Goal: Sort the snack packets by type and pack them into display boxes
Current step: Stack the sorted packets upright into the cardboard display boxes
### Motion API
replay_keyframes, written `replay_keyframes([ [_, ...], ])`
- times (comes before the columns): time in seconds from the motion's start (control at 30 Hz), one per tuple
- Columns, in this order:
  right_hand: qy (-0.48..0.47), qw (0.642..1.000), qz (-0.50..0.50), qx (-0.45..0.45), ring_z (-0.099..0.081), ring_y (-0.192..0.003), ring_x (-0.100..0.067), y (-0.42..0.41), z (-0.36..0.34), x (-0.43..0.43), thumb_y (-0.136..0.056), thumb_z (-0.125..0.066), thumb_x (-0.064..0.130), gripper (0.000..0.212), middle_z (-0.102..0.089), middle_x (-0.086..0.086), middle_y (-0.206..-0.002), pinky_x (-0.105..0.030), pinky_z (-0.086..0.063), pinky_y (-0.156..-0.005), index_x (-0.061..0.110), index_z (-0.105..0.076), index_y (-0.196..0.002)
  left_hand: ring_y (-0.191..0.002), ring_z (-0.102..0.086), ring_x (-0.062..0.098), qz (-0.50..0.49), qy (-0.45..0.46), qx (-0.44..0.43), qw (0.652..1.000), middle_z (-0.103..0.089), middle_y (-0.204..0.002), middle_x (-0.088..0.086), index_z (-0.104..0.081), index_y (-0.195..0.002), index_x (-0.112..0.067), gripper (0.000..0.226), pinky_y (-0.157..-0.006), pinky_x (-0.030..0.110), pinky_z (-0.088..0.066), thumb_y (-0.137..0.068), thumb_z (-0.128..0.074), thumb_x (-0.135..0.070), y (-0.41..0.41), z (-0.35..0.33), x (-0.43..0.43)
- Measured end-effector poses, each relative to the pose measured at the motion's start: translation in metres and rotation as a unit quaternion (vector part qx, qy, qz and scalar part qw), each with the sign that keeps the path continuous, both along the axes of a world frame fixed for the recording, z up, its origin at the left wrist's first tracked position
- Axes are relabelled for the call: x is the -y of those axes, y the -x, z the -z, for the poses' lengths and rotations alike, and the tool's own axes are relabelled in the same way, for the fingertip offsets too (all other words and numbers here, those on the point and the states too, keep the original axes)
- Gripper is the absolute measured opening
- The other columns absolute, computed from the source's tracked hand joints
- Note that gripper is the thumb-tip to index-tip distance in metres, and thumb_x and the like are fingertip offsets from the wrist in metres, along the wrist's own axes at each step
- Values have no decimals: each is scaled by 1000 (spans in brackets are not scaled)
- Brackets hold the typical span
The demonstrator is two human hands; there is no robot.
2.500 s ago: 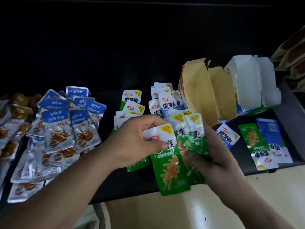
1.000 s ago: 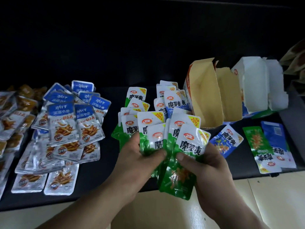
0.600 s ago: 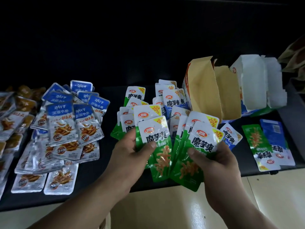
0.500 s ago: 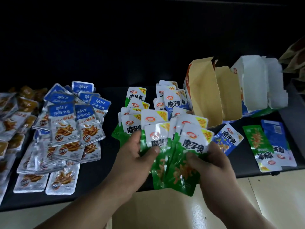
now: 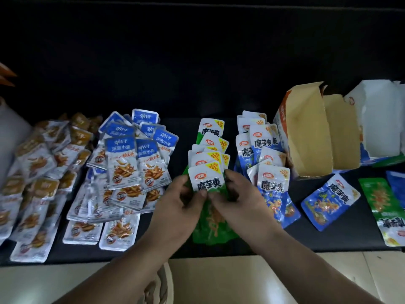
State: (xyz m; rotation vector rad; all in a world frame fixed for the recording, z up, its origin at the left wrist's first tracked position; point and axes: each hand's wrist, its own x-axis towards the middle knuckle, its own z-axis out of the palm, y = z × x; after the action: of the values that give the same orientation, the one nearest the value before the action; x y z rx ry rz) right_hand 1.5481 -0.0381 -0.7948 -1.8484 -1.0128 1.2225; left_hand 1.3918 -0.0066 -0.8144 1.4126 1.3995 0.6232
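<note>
- Far left: orange-brown packets (image 5: pixel 39 172) lie spread and overlapping on the dark surface (image 5: pixel 341 235).
- Left of centre: blue-topped packets (image 5: pixel 131 163) lie in an overlapping pile just beside the orange-brown ones.
- Centre: green packets (image 5: pixel 213 137) lie in an overlapping row that runs toward the top of the frame.
- Lower centre: the left hand (image 5: pixel 177 207) and right hand (image 5: pixel 238 198) grip a held stack (image 5: pixel 207 183) of green packets from either side, thumbs on its front face, at the near end of that row. Contact with the surface cannot be determined.
- Right of centre: blue packets (image 5: pixel 263 143) lie in an overlapping pile just beside the right hand.
- Upper right: an open brown box (image 5: pixel 306 137) stands beside an open white box (image 5: pixel 377 128).
- Lower right: one loose blue packet (image 5: pixel 328 200) lies flat. A loose green packet (image 5: pixel 381 200) lies near the frame edge.
</note>
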Motion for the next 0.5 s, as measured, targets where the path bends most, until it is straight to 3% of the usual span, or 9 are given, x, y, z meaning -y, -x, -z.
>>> replay_keyframes([
  [0.07, -4, 996, -29, 87, -68, -85, -2, -2, 8, -2, -92, -72, 23, 38, -71, 13, -99, -10, -50, -61, 43, -60, -122, -77, -69, 7, 8, -49, -57, 997, -72, -87, -10, -68, -111, -34, 19, -67, 36, -57, -94, -73, -36, 5, 9, -4],
  [0.17, 5, 978, -47, 202, -64, -97, -7, -2, 22, 4, -89, -73, 34, 41, -64, 12, -110, -7, -44, -65, 39, -60, -128, -80, -64, 2, 25, -92, -129, 987, -67, -96, -13, -66, -114, -32, 33, -62, 17, -47, -88, -70, -52, 8, 22, -3],
  [0.23, -4, 977, -41, 211, -64, -99, -12, -1, 31, 10, -88, -74, 36, 43, -64, 11, -110, -25, -54, -74, 35, -61, -129, -84, -63, 2, 43, -94, -132, 986, -66, -100, -13, -62, -122, -31, 42, -64, 16, -46, -89, -65, -57, 8, 26, -1],
  [0.3, -16, 976, -40, 212, -65, -98, -13, -1, 37, 15, -86, -77, 30, 46, -65, 9, -108, -36, -57, -80, 32, -63, -129, -90, -62, 3, 47, -87, -133, 986, -64, -104, -13, -59, -127, -33, 47, -70, 26, -53, -87, -65, -58, 10, 29, 1],
  [0.37, -21, 976, -49, 212, -66, -94, -7, -3, 38, 21, -82, -82, 26, 51, -67, 12, -106, -31, -57, -80, 33, -64, -129, -94, -63, 2, 62, -81, -128, 986, -63, -108, -17, -57, -131, -38, 48, -75, 32, -57, -87, -70, -52, 14, 28, 3],
  [0.5, -31, 980, -35, 193, -65, -95, 0, -3, 41, 28, -78, -84, 26, 63, -68, 16, -108, -27, -57, -82, 40, -59, -135, -100, -67, -2, 73, -75, -69, 992, -70, -113, -19, -55, -140, -42, 52, -83, 29, -59, -93, -73, -26, 15, 23, 12],
])
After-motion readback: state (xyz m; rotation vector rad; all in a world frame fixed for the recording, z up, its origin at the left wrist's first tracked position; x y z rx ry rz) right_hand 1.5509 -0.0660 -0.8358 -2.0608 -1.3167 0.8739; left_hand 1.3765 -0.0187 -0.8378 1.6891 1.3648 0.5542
